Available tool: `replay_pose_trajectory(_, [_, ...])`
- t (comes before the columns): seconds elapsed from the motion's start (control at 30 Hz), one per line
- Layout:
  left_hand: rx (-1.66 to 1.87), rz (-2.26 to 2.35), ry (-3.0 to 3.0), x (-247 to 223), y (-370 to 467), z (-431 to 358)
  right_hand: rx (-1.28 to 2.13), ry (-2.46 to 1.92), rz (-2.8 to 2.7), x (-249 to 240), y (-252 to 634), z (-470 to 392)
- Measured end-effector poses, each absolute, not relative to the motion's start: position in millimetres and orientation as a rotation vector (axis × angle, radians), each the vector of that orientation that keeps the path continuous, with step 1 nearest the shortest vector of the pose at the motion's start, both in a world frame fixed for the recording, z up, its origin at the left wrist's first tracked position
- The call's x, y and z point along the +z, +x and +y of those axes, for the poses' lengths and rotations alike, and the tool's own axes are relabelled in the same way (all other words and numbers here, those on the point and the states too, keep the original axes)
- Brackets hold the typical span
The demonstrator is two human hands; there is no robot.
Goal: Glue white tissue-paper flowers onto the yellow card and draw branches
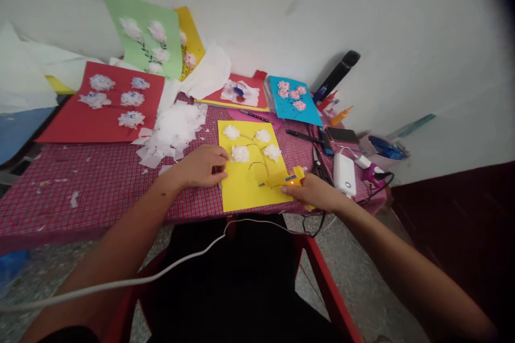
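Note:
A yellow paper sheet [241, 190] lies at the table's front edge. Four-petal detail is too small to read, but white crumpled-paper flowers [240, 154] sit on it along a drawn, curving stem [263, 158]. At the sheet's left edge, my left hand [205, 166] rests with curled fingers against the paper; whatever is between them is hidden. My right hand [311, 191] is closed round a yellow glue gun [277, 178], its small light glowing orange. The gun's nozzle points left, over the lower part of the sheet near the stem.
White paper scraps [173, 131] are heaped left of the sheet. Flower pictures on red [116, 102], green [161, 27] and blue [295, 102] paper stand behind. Scissors [319, 166], a power bank [344, 174] and a phone [341, 135] lie right. A white cable [161, 273] crosses my lap.

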State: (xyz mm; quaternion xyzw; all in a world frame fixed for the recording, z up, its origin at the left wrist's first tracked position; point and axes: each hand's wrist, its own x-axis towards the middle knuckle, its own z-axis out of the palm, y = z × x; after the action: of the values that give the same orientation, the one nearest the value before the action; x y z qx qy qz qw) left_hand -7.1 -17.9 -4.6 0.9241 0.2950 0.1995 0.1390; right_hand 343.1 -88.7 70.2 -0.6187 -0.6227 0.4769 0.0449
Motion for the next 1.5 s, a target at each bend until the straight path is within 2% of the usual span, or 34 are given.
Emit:
replay_pose_trajectory(0.17, [0.584,0.864,2.659,-6,-7,-18,1.442,-1.749,-1.705,73,360,-95])
replay_pose_trajectory(0.37, [0.573,0.862,2.662,-4,-6,-18,1.529,-1.544,-1.234,49,371,-103])
replay_pose_trajectory(0.63, [0.575,0.869,2.660,-5,-7,-18,1.574,-1.621,-1.465,31,361,-100])
replay_pose_trajectory(0.83, [0.581,0.862,2.668,-6,-7,-18,0.942,-1.724,-1.951,29,361,-95])
replay_pose_trajectory(1.03, [0.595,0.856,2.680,-5,-7,-19,0.243,-1.368,-2.644,45,364,-114])
replay_pose_trajectory(1.13, [0.593,0.858,2.676,-5,-7,-19,0.061,-1.291,-2.844,66,361,-121])
replay_pose_trajectory(1.2, [0.590,0.863,2.673,-4,-7,-19,0.165,-1.267,-2.843,77,360,-122])
replay_pose_trajectory(1.27, [0.586,0.864,2.665,-4,-7,-19,0.413,-1.278,-2.685,79,363,-119])
replay_pose_trajectory(1.4, [0.559,0.873,2.649,-3,-7,-19,0.877,-1.499,-1.960,57,374,-104])
replay_pose_trajectory(1.5, [0.562,0.876,2.634,-3,-7,-19,0.941,-1.666,-1.549,36,385,-89])
